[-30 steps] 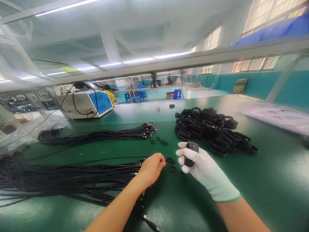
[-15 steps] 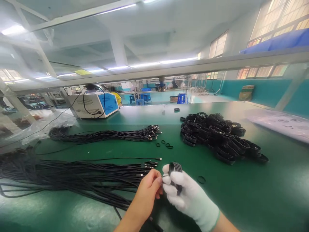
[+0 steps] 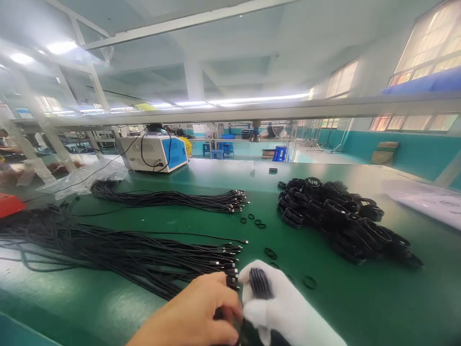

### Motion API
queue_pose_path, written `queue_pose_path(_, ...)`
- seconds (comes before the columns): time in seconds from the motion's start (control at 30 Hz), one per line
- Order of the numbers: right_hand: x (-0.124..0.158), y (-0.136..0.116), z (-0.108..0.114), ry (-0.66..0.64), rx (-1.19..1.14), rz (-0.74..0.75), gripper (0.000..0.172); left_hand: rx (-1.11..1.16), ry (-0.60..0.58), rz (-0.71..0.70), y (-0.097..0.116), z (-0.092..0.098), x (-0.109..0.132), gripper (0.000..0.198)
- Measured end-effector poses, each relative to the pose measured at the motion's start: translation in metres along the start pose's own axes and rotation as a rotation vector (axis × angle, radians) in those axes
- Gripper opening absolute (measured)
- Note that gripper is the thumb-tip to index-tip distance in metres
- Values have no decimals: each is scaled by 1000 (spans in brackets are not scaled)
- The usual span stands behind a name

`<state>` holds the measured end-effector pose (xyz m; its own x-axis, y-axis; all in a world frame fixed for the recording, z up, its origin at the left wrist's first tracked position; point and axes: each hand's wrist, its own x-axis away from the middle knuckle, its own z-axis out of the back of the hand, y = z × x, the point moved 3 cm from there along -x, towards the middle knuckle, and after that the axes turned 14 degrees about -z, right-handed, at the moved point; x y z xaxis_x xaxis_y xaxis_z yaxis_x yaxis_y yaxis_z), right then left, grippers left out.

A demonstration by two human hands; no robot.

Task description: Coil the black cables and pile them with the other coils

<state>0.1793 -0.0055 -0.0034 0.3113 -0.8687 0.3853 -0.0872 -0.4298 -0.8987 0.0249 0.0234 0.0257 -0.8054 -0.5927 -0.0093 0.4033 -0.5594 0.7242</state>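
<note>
My right hand (image 3: 277, 302), in a white glove, is closed around a coiled black cable (image 3: 260, 283) low in the middle of the view. Close beside it, my bare left hand (image 3: 201, 307) has its fingers curled in; anything between them is hidden. Just beyond the left hand lie the plug ends of a bundle of loose black cables (image 3: 162, 254) stretching off to the left. Several small black rings (image 3: 258, 222) are scattered past the hands, with a larger black ring (image 3: 309, 282) right of the glove.
A big heap of coiled black cables (image 3: 324, 211) covers the right middle of the green table (image 3: 223, 173). Another cable bundle (image 3: 180, 199) lies farther back on the left. Behind it stand a white and blue machine (image 3: 154, 153) and clear plastic (image 3: 86, 178). A shelf beam (image 3: 216, 114) crosses overhead.
Both hands have come lower and nearer, the left turning its back more toward me. The coil is still in the glove. The camera view has swung left, bringing in a red object at the left edge.
</note>
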Motion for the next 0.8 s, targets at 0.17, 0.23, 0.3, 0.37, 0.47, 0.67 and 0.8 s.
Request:
queue_pose_path(0.17, -10, 12, -11, 2, -13, 50, 45, 89, 154, 68, -13, 3, 8, 42)
queue_pose_path(0.23, -14, 19, -18, -131, -26, 12, 51, 185, 153, 65, -17, 0, 8, 61)
queue_pose_path(0.3, -20, 27, -21, -165, -24, -18, 54, 260, 111, 39, -17, -4, 7, 68)
queue_pose_path(0.37, -28, 33, -22, -125, -31, 80, 59, 282, 82, 19, -13, -8, 5, 67)
queue_pose_path(0.47, -35, 39, -20, -27, -4, 239, 59, 204, 77, 44, -5, -11, 5, 62)
queue_pose_path(0.67, -28, 36, -11, 65, 172, 239, 63, 103, 43, 43, 2, -5, 4, 61)
queue_pose_path(0.8, -23, 30, -8, 130, 290, 148, 86, -3, -20, 94, 14, -6, -6, 58)
